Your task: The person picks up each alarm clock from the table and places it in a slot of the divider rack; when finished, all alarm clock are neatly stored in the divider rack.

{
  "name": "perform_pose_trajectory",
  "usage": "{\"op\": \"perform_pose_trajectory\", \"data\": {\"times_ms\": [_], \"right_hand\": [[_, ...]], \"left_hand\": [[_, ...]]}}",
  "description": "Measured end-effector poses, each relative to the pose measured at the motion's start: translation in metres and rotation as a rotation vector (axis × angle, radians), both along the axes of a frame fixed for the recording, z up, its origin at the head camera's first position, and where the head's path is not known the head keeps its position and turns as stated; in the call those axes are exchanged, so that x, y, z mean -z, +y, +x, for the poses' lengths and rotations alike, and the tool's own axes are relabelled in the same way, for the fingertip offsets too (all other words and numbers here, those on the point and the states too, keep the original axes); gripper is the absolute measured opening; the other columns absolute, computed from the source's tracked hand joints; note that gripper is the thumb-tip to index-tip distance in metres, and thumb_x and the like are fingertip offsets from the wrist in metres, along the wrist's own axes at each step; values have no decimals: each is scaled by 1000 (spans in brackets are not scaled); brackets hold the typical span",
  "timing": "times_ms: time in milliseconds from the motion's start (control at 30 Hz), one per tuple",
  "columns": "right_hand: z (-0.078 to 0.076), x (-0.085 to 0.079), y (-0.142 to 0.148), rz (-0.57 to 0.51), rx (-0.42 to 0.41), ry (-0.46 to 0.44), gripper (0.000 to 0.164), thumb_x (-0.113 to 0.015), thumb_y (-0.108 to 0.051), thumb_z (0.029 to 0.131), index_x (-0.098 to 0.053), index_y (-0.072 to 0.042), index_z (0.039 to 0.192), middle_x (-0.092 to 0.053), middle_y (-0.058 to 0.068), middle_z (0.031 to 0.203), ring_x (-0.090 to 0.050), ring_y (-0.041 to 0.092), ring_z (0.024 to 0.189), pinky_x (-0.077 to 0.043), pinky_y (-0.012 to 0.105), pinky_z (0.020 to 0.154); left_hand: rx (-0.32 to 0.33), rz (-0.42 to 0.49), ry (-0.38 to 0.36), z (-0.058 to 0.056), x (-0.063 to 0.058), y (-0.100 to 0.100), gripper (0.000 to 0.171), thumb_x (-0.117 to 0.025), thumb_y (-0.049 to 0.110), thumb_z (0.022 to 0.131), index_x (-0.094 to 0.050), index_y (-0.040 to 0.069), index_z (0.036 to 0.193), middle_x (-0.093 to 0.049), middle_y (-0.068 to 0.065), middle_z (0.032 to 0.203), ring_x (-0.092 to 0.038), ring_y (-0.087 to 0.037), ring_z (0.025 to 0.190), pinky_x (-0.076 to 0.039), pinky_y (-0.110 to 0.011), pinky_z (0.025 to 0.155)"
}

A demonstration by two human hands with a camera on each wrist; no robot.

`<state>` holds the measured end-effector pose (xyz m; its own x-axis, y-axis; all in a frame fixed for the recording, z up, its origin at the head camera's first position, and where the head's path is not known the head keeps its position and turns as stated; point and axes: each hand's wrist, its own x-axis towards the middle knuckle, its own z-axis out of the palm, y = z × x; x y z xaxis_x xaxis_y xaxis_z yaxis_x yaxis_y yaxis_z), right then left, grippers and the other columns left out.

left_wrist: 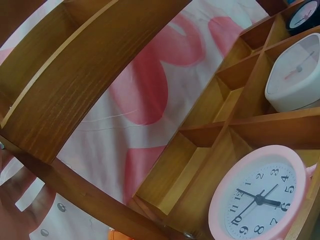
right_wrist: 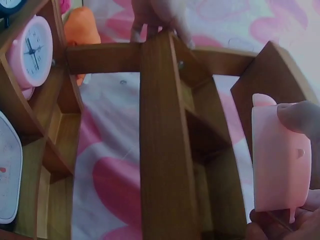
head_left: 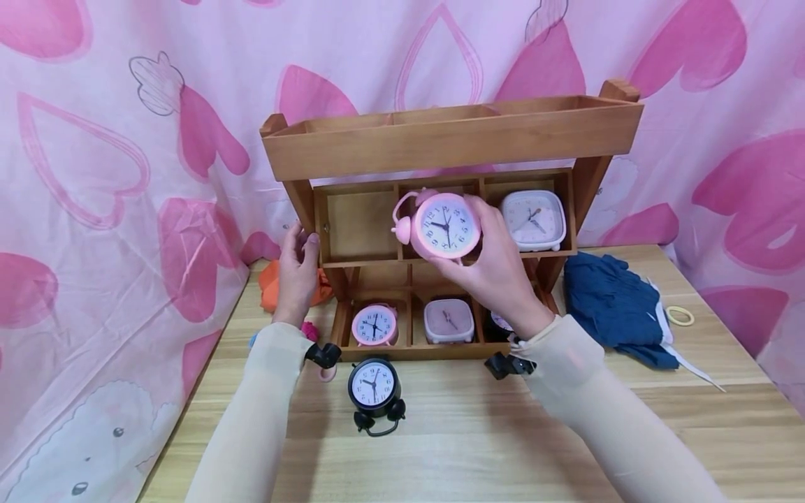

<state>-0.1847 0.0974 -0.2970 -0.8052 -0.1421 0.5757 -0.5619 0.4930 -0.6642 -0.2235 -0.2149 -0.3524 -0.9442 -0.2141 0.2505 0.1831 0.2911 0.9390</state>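
My right hand (head_left: 503, 279) grips a pink twin-bell alarm clock (head_left: 448, 225) by its round body. The clock is held in front of the middle compartment of the shelf's middle row, tilted, with its bells toward the left. My left hand (head_left: 297, 276) rests against the left side of the wooden shelf (head_left: 453, 143), its fingers spread and loosely straight. The right wrist view shows the held clock (right_wrist: 280, 160) from the side, between thumb and fingers. A white square clock (head_left: 534, 220) sits in the middle row's right compartment.
The bottom row holds another pink clock (head_left: 374, 325), a pale square clock (head_left: 449, 321) and a partly hidden black clock (head_left: 501, 321). A black twin-bell clock (head_left: 374, 384) lies on the table in front. Blue cloth (head_left: 619, 307) lies right, orange cloth (head_left: 269, 285) left.
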Motion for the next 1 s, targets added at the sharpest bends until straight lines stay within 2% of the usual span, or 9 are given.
{"op": "perform_pose_trajectory", "data": {"times_ms": [167, 333, 500, 667, 767, 1000], "right_hand": [[-15, 9, -7, 4, 38, 27, 89, -88, -36, 71, -43, -11, 144, -53, 10, 135, -49, 23, 122, -39, 50, 104], [-24, 18, -14, 36, 93, 12, 88, -88, -35, 71, -43, -13, 144, -53, 11, 136, -48, 25, 124, -31, 53, 97], [-32, 23, -19, 57, 134, -2, 89, -89, -33, 71, -42, -14, 144, -55, 11, 135, -49, 27, 125, -31, 54, 95], [-32, 26, -18, 90, 165, 13, 91, -91, -31, 69, -42, -13, 143, -56, 13, 134, -50, 29, 124, -33, 54, 93], [-30, 28, -17, 105, 177, 45, 91, -90, -29, 70, -41, -11, 144, -56, 15, 133, -51, 31, 122, -34, 53, 91], [-27, 29, -19, 127, 246, 79, 90, -88, -31, 72, -40, -10, 144, -53, 17, 135, -46, 37, 122, -30, 56, 91]], "left_hand": [[-8, -2, -22, 0, 2, -1, 59, -47, 53, 99, -27, 37, 153, -36, 0, 158, -35, -20, 146, -34, -43, 118], [-13, -10, -31, 0, 4, -1, 60, -46, 55, 99, -28, 36, 153, -35, 1, 157, -34, -20, 146, -33, -42, 118], [-12, 1, -14, 0, 6, -2, 59, -46, 51, 100, -31, 30, 153, -37, 0, 156, -35, -20, 145, -32, -41, 119], [-7, 17, -5, 0, 5, -2, 56, -47, 47, 102, -32, 28, 152, -39, 0, 155, -37, -19, 144, -32, -40, 119], [0, 34, -9, 3, 0, 0, 55, -47, 42, 103, -32, 24, 153, -39, -1, 154, -38, -19, 143, -32, -39, 119], [4, 28, -53, 19, -24, 11, 54, -46, 32, 105, -30, 16, 154, -37, -7, 156, -36, -24, 145, -31, -41, 119]]}}
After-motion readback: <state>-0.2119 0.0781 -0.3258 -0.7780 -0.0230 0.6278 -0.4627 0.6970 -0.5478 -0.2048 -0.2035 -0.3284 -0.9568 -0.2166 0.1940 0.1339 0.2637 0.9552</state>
